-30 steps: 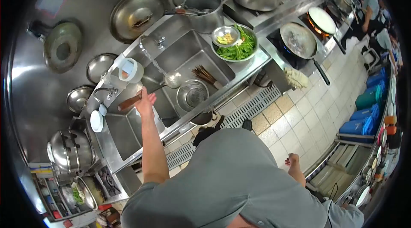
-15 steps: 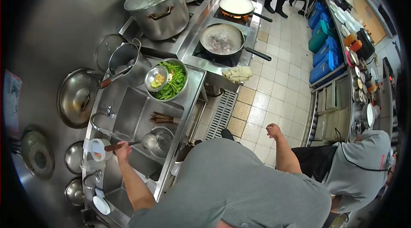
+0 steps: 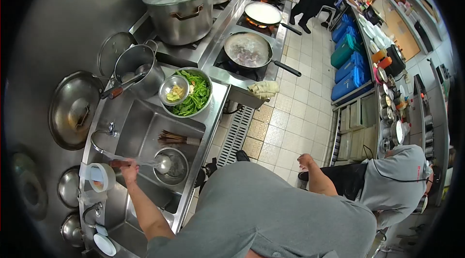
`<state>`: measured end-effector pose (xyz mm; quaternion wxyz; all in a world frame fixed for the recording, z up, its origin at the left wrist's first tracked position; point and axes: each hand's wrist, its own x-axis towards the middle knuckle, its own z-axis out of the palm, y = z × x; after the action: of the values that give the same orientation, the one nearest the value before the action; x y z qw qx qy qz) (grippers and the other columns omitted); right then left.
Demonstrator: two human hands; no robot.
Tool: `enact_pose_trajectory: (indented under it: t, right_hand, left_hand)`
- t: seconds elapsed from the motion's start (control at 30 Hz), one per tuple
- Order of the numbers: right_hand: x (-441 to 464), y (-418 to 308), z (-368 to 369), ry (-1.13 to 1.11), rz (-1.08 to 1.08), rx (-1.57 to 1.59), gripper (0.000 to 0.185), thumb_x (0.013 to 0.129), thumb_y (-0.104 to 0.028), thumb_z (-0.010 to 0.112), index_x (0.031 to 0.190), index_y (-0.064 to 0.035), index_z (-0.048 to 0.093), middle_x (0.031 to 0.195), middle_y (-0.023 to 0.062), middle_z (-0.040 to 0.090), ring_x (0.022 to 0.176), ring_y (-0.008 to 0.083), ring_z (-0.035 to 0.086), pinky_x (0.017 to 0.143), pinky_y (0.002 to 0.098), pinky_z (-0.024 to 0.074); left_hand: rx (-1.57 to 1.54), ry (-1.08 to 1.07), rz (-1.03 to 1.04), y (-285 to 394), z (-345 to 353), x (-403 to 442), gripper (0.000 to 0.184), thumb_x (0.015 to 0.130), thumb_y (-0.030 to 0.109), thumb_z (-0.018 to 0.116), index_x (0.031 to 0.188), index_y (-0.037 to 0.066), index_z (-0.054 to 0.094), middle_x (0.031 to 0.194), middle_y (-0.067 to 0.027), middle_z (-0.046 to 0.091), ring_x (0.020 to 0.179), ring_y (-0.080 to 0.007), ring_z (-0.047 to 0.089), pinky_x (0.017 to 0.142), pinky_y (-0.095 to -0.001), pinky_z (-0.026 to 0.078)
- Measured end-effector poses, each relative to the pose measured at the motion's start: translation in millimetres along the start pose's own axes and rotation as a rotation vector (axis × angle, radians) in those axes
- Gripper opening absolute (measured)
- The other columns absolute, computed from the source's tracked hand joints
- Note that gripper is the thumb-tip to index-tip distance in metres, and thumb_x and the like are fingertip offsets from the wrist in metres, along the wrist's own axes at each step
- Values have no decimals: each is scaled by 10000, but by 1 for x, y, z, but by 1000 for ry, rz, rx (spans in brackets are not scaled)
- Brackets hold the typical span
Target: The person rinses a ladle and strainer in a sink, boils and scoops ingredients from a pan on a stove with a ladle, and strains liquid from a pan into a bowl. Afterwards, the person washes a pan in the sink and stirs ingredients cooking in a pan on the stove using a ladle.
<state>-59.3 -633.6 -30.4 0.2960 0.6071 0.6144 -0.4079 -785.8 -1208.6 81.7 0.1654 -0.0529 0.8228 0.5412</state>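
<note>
On my far left a big lid (image 3: 72, 110) leans against the steel wall, I'd guess to spare the counter. A plastic tub (image 3: 102, 178) stands beside the sink (image 3: 140, 122), just below the tap (image 3: 111, 131). I have the left hand (image 3: 129, 173) closed around the wooden handle of a ladle (image 3: 162, 164), reaching in from the near edge. The ladle's head is over a metal bowl (image 3: 181, 172) in the sink, and water streams from the tap towards it; I can't tell whether they touch. Gripping by the wood probably keeps the fingers back from the wet end.

Next to the bowl lies a stick brush (image 3: 179, 138), likely left there to drain. On the counter, a small bowl (image 3: 163, 88) sits on the greens (image 3: 196, 93) in a larger bowl, perhaps to save room while keeping its contents apart. Beyond, a frying pan (image 3: 248, 49) rests on the stove, handle turned out to the aisle, seemingly for easy grabbing. A folded cloth (image 3: 263, 89) lies at the stove's end.

The right hand (image 3: 305, 162) hangs over the floor, fingers curled; I see nothing in it but can't tell how tightly it's closed. A co-worker (image 3: 395, 178) bends further right.
</note>
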Motion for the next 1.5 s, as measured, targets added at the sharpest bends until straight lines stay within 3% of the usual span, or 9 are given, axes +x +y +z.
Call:
enact_pose_trajectory:
  t: [0.1,0.23,0.3,0.33,0.37,0.47,0.53,1.27,1.5]
  right_hand:
    - [-17,-40,-13,16,-16,50,198,988,-187,548,1091,-55,654,948,108,715,739,241,726,581,394,608]
    - [36,-48,-13,57,-281,24,195,948,-180,584,1112,-83,625,883,70,669,687,208,671,560,372,562]
    - [-9,-99,-15,111,-172,360,208,942,-137,601,1133,-59,623,824,78,636,633,205,654,504,349,532]
    - [-14,-111,-13,119,-218,412,217,941,-123,610,1141,-42,632,807,95,631,606,213,659,460,338,518]
    - [-10,-120,-11,80,-237,360,217,941,-123,610,1141,-42,632,807,95,631,606,213,659,460,338,518]
    - [3,-109,-7,63,-258,370,202,941,-103,602,1133,-41,620,784,93,620,574,203,627,445,332,487]
    - [14,-98,-8,-98,-233,409,171,945,-95,587,1107,-44,609,771,87,607,575,210,628,450,341,483]
    - [6,-11,21,7,-75,436,215,957,-131,564,1145,-40,614,850,108,632,650,252,668,566,408,580]
    - [-36,2,20,52,-57,390,186,967,-127,555,1120,-37,613,785,86,599,616,240,644,540,399,554]
  left_hand:
    - [32,-94,189,-38,-23,45,111,855,15,694,947,56,648,819,-13,619,654,-114,577,550,-283,489]
    - [17,12,138,26,-8,8,158,842,76,719,990,26,699,875,-36,673,747,-138,621,635,-290,501]
    - [309,48,308,-8,-14,31,250,857,210,705,1036,36,704,886,-79,707,818,-223,674,790,-360,524]
    - [705,134,637,-50,-21,61,270,861,253,696,1036,48,703,943,-101,717,849,-256,689,792,-373,530]
    - [584,74,737,-32,-16,41,260,850,214,717,1040,37,702,1004,-95,712,852,-222,682,785,-356,531]
    - [343,136,371,39,1,-5,244,840,165,740,1038,26,708,998,-74,711,845,-184,669,773,-336,527]
    - [-228,332,92,55,3,-7,219,833,131,760,1014,16,714,934,-39,711,840,-157,658,769,-322,520]
    - [417,100,251,-45,19,21,190,819,156,774,986,68,750,1002,-105,750,969,-259,705,879,-391,536]
    - [460,47,21,-84,40,14,246,843,245,759,1033,91,735,1034,-113,743,1003,-293,700,920,-411,527]
